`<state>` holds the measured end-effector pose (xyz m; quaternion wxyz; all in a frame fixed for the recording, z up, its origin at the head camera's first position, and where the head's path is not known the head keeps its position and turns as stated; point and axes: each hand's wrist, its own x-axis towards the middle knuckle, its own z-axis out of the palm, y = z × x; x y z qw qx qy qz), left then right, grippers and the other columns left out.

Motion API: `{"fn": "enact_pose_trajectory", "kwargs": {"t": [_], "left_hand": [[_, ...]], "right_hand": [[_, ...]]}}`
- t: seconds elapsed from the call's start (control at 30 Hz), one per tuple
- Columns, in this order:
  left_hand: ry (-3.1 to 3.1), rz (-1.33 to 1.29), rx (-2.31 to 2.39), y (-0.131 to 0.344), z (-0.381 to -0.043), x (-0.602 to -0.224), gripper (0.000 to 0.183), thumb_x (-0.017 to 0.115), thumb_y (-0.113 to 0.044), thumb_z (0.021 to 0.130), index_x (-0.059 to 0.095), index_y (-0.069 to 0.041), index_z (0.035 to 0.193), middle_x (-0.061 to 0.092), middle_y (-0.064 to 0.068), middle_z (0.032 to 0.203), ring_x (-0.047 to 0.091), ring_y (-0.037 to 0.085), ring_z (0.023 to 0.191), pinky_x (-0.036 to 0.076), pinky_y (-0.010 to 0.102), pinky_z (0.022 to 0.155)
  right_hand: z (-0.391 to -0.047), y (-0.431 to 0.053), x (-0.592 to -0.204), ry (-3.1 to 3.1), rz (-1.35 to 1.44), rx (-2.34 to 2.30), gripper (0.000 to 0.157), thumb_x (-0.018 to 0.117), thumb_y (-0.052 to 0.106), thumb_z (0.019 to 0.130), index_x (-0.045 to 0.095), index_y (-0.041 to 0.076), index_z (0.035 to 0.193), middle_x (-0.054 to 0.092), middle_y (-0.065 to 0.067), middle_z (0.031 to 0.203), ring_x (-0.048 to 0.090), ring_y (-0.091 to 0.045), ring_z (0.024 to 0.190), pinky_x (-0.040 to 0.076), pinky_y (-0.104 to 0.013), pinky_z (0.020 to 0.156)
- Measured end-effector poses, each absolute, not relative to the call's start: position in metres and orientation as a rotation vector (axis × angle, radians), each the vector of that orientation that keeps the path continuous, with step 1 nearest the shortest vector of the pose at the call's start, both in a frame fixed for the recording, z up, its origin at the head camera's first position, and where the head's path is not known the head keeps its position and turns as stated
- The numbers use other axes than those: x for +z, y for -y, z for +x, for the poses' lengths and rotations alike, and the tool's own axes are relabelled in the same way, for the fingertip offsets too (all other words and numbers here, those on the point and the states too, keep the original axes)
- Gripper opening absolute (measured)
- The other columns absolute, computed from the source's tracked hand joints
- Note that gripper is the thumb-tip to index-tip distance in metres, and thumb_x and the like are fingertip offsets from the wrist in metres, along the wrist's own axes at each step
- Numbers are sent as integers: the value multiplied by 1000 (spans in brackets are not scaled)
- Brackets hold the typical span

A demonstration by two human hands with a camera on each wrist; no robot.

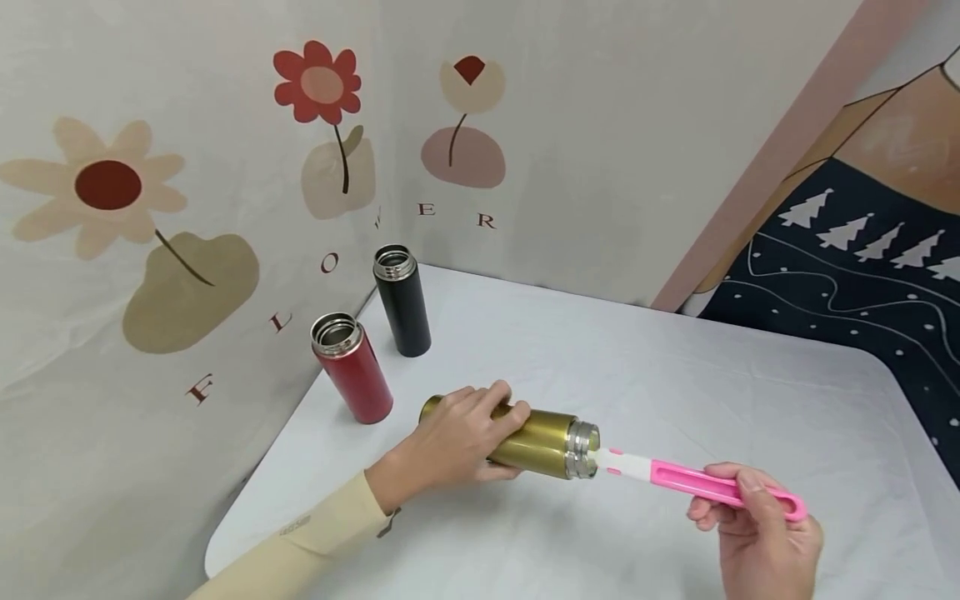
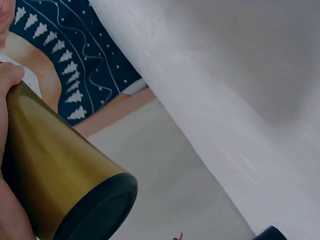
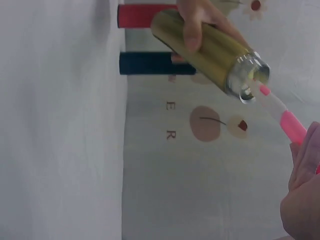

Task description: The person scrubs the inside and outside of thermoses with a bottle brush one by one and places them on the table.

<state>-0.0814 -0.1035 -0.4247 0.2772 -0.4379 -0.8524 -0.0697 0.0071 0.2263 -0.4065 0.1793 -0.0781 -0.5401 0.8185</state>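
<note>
Tilted on its side above the white table, a gold thermos bottle [image 1: 542, 440] points its open steel mouth to the right. My left hand [image 1: 467, 433] grips it round the body; its dark base [image 2: 97, 210] shows in the left wrist view. My right hand [image 1: 765, 529] holds the pink handle of a bottle brush [image 1: 697, 482]. The brush's white neck reaches into the bottle's mouth, and its head is hidden inside. In the right wrist view the brush [image 3: 292, 127] enters the steel neck at a slant.
At the left of the table [image 1: 675, 375] stand a red thermos bottle [image 1: 356, 379] and, behind it, a black thermos bottle [image 1: 405, 312], both upright without lids. A cloth with printed flowers [image 1: 318, 83] hangs along the left and back edges.
</note>
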Motion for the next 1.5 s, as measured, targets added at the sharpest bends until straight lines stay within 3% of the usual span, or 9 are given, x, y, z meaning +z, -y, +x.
{"fn": "enact_pose_trajectory", "kwargs": {"t": [0.1, 0.3, 0.57, 0.7, 0.87, 1.03, 1.23, 1.5], "left_hand": [[2282, -1160, -198, 108, -84, -426, 74, 90, -50, 76, 59, -8, 129, 59, 9, 106, 60, 19, 76, 58, 33, 66], [2254, -1147, -167, 116, -89, -431, 73, 81, -56, 77, 66, -7, 129, 71, 5, 102, 68, 21, 81, 58, 34, 68], [2235, -1102, -114, 119, -85, -437, 70, 72, -62, 79, 63, -7, 123, 65, 6, 99, 62, 22, 79, 56, 36, 68], [2225, -1072, -103, 120, -79, -441, 64, 78, -57, 80, 63, -8, 119, 63, 7, 99, 66, 24, 81, 58, 37, 69], [2160, -1045, -121, 127, -77, -443, 68, 93, -50, 71, 63, -9, 117, 61, 9, 98, 66, 24, 79, 59, 37, 68], [2095, -1029, -81, 127, -81, -437, 73, 99, -52, 67, 63, -9, 115, 61, 10, 97, 64, 25, 81, 58, 37, 71], [2067, -1013, -72, 122, -84, -435, 65, 98, -46, 70, 62, -9, 110, 58, 9, 92, 62, 25, 79, 57, 37, 71], [2124, -989, -65, 118, -89, -435, 72, 94, -41, 73, 63, 1, 122, 59, 12, 96, 62, 26, 84, 58, 39, 73]], "right_hand": [[6, -237, -404, 1437, -231, 2345, 34, 56, 6, 113, 69, -24, 105, 76, -24, 84, 70, -27, 52, 63, -28, 60], [3, -244, -405, 1299, -447, 2332, 34, 62, 9, 111, 71, -24, 105, 76, -26, 89, 71, -28, 50, 62, -30, 58], [0, -256, -406, 1188, -585, 2400, 30, 65, 12, 110, 76, -17, 110, 79, -23, 96, 73, -28, 54, 61, -26, 61], [2, -265, -408, 1155, -556, 2467, 28, 63, 10, 111, 78, -14, 111, 79, -22, 97, 75, -28, 57, 62, -27, 64], [4, -271, -413, 1070, -522, 2606, 28, 60, 10, 113, 79, -11, 113, 80, -21, 101, 77, -30, 63, 62, -27, 69], [3, -267, -415, 1047, -461, 2655, 30, 57, 9, 114, 78, -12, 115, 80, -21, 103, 78, -30, 66, 62, -27, 72], [2, -255, -412, 1100, -455, 2592, 28, 59, 8, 112, 77, -14, 114, 79, -21, 101, 78, -30, 64, 62, -28, 71], [-1, -230, -408, 1213, -404, 2444, 29, 62, 6, 111, 72, -20, 116, 78, -24, 99, 77, -28, 62, 62, -30, 67]]}}
